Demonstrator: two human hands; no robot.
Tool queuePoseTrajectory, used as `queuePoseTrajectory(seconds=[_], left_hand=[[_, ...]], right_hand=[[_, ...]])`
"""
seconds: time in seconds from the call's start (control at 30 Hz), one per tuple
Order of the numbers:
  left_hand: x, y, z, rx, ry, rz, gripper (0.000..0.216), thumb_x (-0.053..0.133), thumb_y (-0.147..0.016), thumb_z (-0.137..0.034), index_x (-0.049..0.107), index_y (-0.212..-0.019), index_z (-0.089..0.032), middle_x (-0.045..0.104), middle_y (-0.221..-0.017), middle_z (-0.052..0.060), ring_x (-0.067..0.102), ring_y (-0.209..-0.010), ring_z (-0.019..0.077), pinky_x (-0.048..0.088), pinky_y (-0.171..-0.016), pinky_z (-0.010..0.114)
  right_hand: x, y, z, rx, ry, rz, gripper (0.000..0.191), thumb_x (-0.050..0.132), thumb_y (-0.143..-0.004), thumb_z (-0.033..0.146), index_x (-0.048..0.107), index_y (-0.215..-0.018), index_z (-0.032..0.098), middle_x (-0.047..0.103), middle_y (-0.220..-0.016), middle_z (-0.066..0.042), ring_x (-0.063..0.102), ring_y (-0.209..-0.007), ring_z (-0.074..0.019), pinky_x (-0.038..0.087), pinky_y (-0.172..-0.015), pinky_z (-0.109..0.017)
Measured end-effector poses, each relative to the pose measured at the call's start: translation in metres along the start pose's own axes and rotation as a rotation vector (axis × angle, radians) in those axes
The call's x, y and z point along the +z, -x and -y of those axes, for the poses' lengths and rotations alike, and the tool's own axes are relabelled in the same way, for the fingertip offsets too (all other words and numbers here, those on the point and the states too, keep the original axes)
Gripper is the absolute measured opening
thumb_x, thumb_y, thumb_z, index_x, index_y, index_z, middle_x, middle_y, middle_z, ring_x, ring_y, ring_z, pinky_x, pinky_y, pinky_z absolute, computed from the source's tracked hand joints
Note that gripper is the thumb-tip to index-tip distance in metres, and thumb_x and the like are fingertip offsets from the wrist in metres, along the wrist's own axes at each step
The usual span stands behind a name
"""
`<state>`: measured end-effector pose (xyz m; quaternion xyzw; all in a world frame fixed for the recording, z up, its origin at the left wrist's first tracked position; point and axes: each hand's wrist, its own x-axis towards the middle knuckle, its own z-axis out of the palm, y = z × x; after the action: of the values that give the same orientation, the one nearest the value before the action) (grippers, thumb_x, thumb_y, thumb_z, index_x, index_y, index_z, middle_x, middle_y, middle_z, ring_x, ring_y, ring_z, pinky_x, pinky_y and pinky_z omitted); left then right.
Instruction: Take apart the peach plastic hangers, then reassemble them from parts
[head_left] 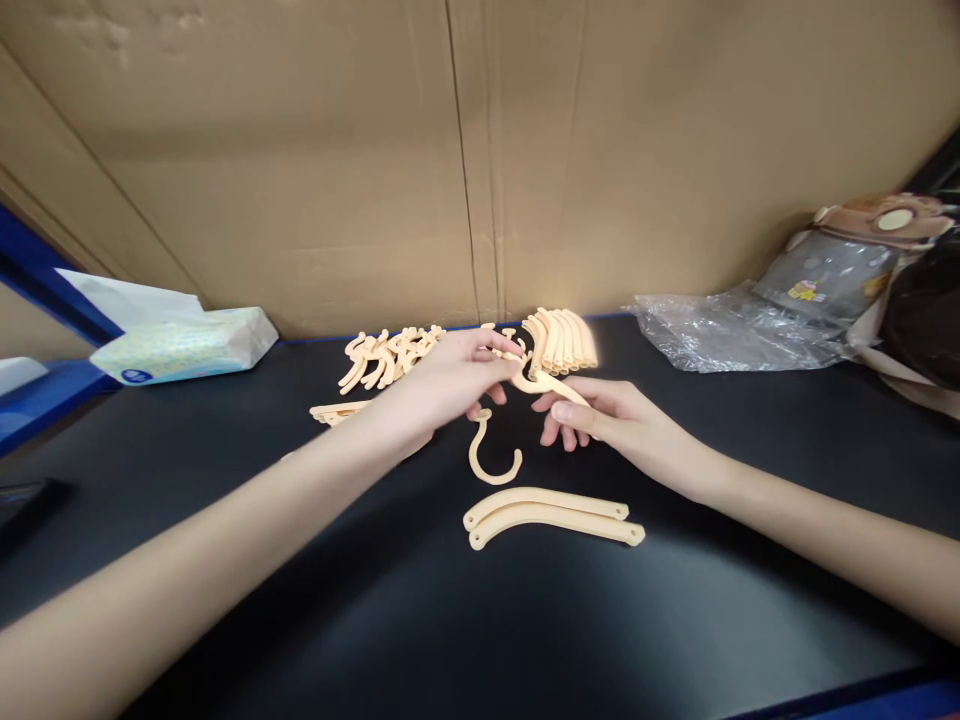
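no readable text, tissue pack (184,345) blue logo too blurred, bottle (832,270) sticker illegible

One head-worn view here, looking forward and down from above the black tabletop (420,620), close in over the work. It faces a cardboard wall (315,160) straight ahead. Both forearms run in from the bottom corners, left hand (450,375) and right hand (611,420) meeting mid-frame.
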<state>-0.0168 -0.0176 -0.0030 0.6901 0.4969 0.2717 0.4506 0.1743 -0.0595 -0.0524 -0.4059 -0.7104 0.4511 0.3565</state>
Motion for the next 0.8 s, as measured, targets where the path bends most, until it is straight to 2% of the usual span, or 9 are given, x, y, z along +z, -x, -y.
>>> queuePoseTrajectory(seconds=[0.13, 0.27, 0.33, 0.43, 0.5, 0.53, 0.63, 0.7, 0.8], left_hand=[[0.011, 0.006, -0.001, 0.017, 0.008, 0.040, 0.016, 0.061, -0.078, -0.023, 0.059, -0.094, -0.019, 0.060, -0.069, 0.000, 0.053, -0.056, 0.0095, 0.031, -0.038, 0.016], [-0.001, -0.001, -0.002, -0.018, -0.105, 0.073, 0.020, 0.063, -0.075, -0.026, 0.058, -0.093, -0.018, 0.067, -0.075, 0.002, 0.058, -0.060, 0.0123, 0.035, -0.042, 0.019], [-0.017, -0.008, -0.001, -0.019, -0.224, 0.017, 0.020, 0.059, -0.077, -0.030, 0.059, -0.093, -0.019, 0.070, -0.082, 0.003, 0.060, -0.060, 0.0134, 0.036, -0.043, 0.021], [-0.055, -0.019, 0.005, -0.006, -0.551, -0.150, 0.025, 0.055, -0.079, -0.041, 0.064, -0.090, -0.020, 0.070, -0.086, 0.003, 0.060, -0.063, 0.0154, 0.040, -0.051, 0.026], [-0.085, -0.025, 0.015, -0.136, -0.824, -0.292, 0.029, 0.057, -0.078, -0.045, 0.065, -0.090, -0.021, 0.068, -0.084, 0.002, 0.061, -0.072, 0.0179, 0.041, -0.061, 0.028], [-0.099, -0.028, 0.021, -0.175, -0.848, -0.311, 0.030, 0.057, -0.078, -0.044, 0.065, -0.093, -0.019, 0.067, -0.085, 0.004, 0.061, -0.077, 0.0197, 0.041, -0.064, 0.029], [-0.130, -0.034, 0.040, -0.323, -0.818, -0.322, 0.029, 0.060, -0.078, -0.039, 0.063, -0.086, -0.011, 0.065, -0.077, 0.007, 0.060, -0.072, 0.0207, 0.043, -0.062, 0.030], [-0.140, -0.037, 0.050, -0.412, -0.745, -0.291, 0.025, 0.062, -0.078, -0.034, 0.062, -0.082, -0.009, 0.067, -0.082, 0.010, 0.061, -0.068, 0.0192, 0.046, -0.058, 0.028], [-0.145, -0.038, 0.061, -0.450, -0.631, -0.245, 0.024, 0.064, -0.080, -0.033, 0.062, -0.085, -0.009, 0.068, -0.096, 0.011, 0.063, -0.071, 0.0179, 0.049, -0.057, 0.027]], right_hand=[[-0.006, -0.001, 0.000, 0.070, -0.007, -0.119, 0.030, 0.063, -0.083, 0.043, 0.061, -0.097, 0.017, 0.063, -0.071, -0.001, 0.055, -0.061, -0.0114, 0.041, -0.050, -0.023], [-0.018, -0.003, -0.001, -0.016, 0.081, -0.161, 0.029, 0.064, -0.082, 0.042, 0.063, -0.096, 0.017, 0.064, -0.081, -0.003, 0.057, -0.068, -0.0123, 0.046, -0.062, -0.026], [-0.024, -0.004, -0.003, -0.024, 0.120, -0.145, 0.027, 0.063, -0.082, 0.043, 0.065, -0.091, 0.017, 0.064, -0.085, -0.004, 0.058, -0.073, -0.0135, 0.047, -0.068, -0.028], [-0.030, -0.005, -0.007, 0.032, 0.198, -0.115, 0.026, 0.058, -0.084, 0.042, 0.064, -0.084, 0.016, 0.062, -0.077, -0.002, 0.056, -0.072, -0.0141, 0.045, -0.070, -0.030], [-0.032, -0.006, -0.009, 0.068, 0.278, -0.111, 0.026, 0.055, -0.085, 0.041, 0.063, -0.079, 0.017, 0.061, -0.074, -0.001, 0.056, -0.072, -0.0149, 0.044, -0.069, -0.030], [-0.032, -0.006, -0.010, 0.087, 0.324, -0.112, 0.025, 0.054, -0.085, 0.041, 0.062, -0.078, 0.017, 0.061, -0.074, -0.001, 0.056, -0.072, -0.0152, 0.043, -0.069, -0.030], [-0.032, -0.006, -0.012, 0.152, 0.459, -0.102, 0.023, 0.052, -0.085, 0.039, 0.061, -0.078, 0.019, 0.062, -0.074, 0.000, 0.056, -0.070, -0.0155, 0.041, -0.067, -0.029], [-0.031, -0.006, -0.012, 0.173, 0.534, -0.088, 0.023, 0.050, -0.086, 0.038, 0.060, -0.078, 0.020, 0.061, -0.071, 0.000, 0.055, -0.066, -0.0154, 0.040, -0.064, -0.029], [-0.031, -0.005, -0.012, 0.147, 0.638, -0.084, 0.021, 0.048, -0.087, 0.036, 0.059, -0.079, 0.021, 0.058, -0.068, 0.001, 0.051, -0.063, -0.0150, 0.037, -0.060, -0.028]])
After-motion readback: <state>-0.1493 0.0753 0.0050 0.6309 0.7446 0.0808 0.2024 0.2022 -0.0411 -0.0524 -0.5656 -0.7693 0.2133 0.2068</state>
